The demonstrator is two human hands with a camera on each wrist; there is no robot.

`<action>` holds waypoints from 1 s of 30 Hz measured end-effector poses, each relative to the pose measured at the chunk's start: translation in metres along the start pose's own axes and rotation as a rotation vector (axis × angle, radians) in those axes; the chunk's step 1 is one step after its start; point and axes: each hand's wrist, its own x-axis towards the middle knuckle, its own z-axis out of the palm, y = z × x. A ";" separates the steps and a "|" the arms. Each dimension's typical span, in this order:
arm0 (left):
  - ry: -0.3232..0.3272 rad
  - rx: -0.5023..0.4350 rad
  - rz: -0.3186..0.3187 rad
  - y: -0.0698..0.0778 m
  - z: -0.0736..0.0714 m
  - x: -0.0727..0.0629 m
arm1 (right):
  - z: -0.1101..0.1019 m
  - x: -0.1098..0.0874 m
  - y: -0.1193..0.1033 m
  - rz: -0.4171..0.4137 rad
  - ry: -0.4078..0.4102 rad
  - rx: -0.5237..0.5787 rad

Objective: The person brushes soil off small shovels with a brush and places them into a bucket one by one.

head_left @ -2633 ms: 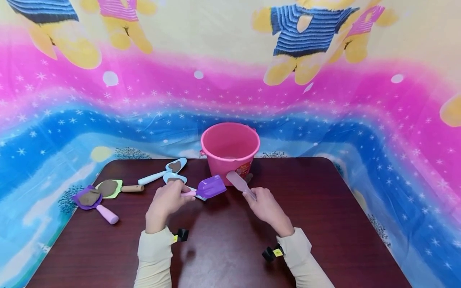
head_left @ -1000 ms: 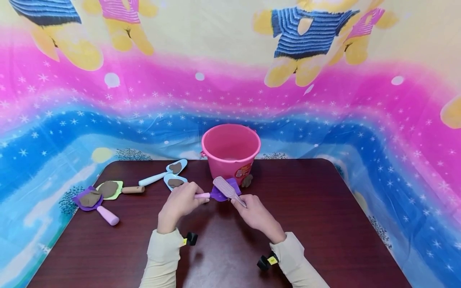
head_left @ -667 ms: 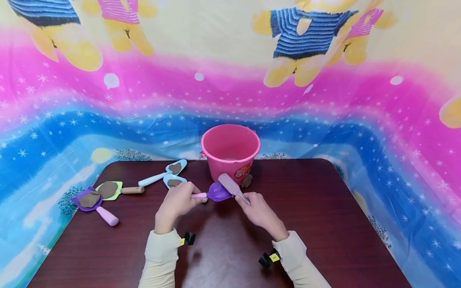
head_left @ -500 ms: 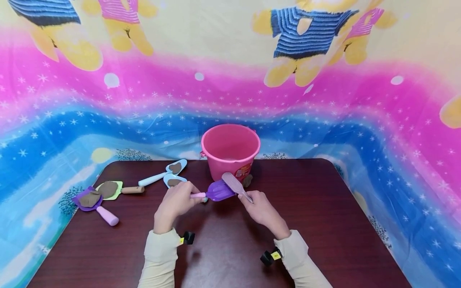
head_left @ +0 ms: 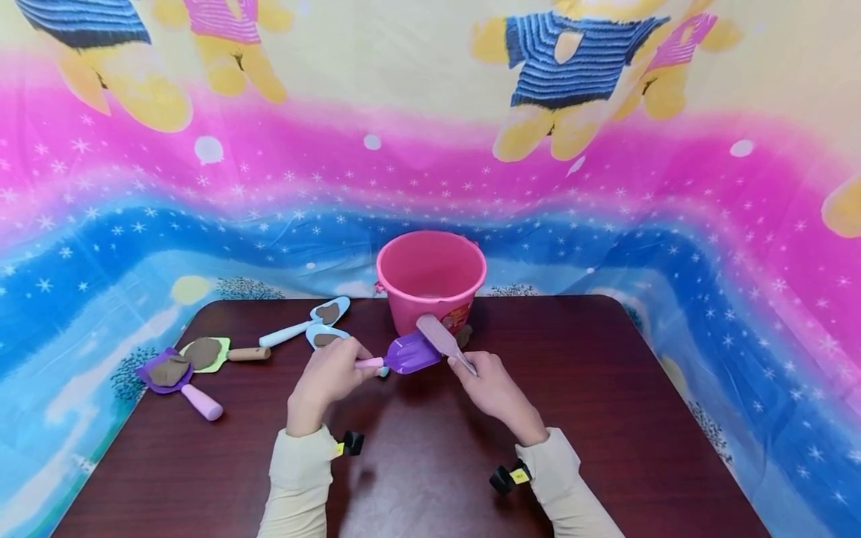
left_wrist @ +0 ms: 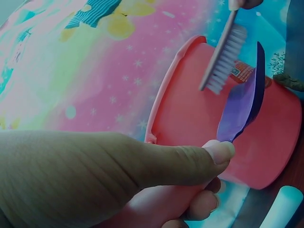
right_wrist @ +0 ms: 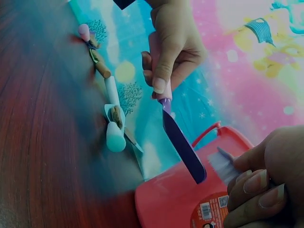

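My left hand [head_left: 329,377] grips the pink handle of a small purple toy shovel [head_left: 413,353], its blade pointing right and raised above the table. In the left wrist view the thumb [left_wrist: 185,159] presses along that handle. My right hand [head_left: 494,385] holds a brush [head_left: 437,335] with a greyish-pink back and white bristles [left_wrist: 228,59], facing the shovel blade. In the right wrist view a gap shows between bristles and blade. Just behind both tools stands a pink bucket [head_left: 420,310]. A brown clump [head_left: 464,336], like clay or sand, lies by the bucket's right side.
On the left lie a purple shovel with a pink handle [head_left: 200,402], a green one with a wooden handle [head_left: 247,354], and two light-blue scoops [head_left: 285,333], all bearing brown clumps. A patterned cloth [head_left: 303,246] hangs behind the dark table [head_left: 605,418].
The brush was over the shovel blade a second ago and has shifted slightly right and up, uncovering more of the blade. The shovel has moved a little left. Bucket and other shovels stay put.
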 end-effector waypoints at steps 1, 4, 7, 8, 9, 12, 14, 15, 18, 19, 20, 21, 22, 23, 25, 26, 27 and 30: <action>-0.002 -0.001 0.004 0.000 0.000 0.000 | 0.001 -0.001 -0.001 -0.006 -0.001 0.006; -0.003 -0.001 0.015 0.002 0.001 0.000 | 0.004 -0.002 -0.005 -0.033 -0.013 0.020; 0.001 0.006 0.027 0.003 0.002 0.001 | 0.008 -0.004 -0.009 -0.061 -0.030 0.023; 0.004 0.009 0.033 0.004 0.002 0.001 | 0.010 -0.005 -0.010 -0.074 -0.037 0.023; 0.006 0.011 0.037 0.004 0.003 0.001 | 0.011 -0.006 -0.011 -0.080 -0.044 0.023; 0.007 0.013 0.053 0.006 0.004 0.001 | 0.016 -0.008 -0.014 -0.096 -0.064 0.024; 0.010 0.015 0.062 0.008 0.004 0.001 | 0.019 -0.009 -0.016 -0.103 -0.074 0.026; 0.010 0.016 0.065 0.009 0.004 0.001 | 0.020 -0.009 -0.016 -0.106 -0.078 0.026; 0.015 0.026 0.071 0.010 0.005 0.001 | 0.022 -0.010 -0.017 -0.118 -0.089 0.030; 0.017 0.029 0.072 0.010 0.005 0.001 | 0.023 -0.010 -0.017 -0.121 -0.091 0.030; 0.021 0.032 0.074 0.010 0.005 0.001 | 0.023 -0.010 -0.017 -0.121 -0.095 0.030; 0.023 0.034 0.074 0.011 0.005 0.001 | 0.024 -0.010 -0.017 -0.121 -0.100 0.027; 0.024 0.036 0.075 0.011 0.005 0.001 | 0.024 -0.010 -0.017 -0.119 -0.105 0.024; 0.026 0.037 0.077 0.011 0.005 0.001 | 0.025 -0.009 -0.016 -0.116 -0.109 0.020; 0.031 0.041 0.082 0.011 0.005 0.002 | 0.025 -0.009 -0.015 -0.115 -0.121 0.012; 0.034 0.045 0.085 0.011 0.005 0.002 | 0.026 -0.008 -0.015 -0.117 -0.126 0.008; 0.035 0.048 0.087 0.011 0.005 0.002 | 0.026 -0.008 -0.015 -0.123 -0.130 0.007; 0.041 0.056 0.096 0.010 0.004 0.002 | 0.027 -0.008 -0.015 -0.133 -0.136 0.010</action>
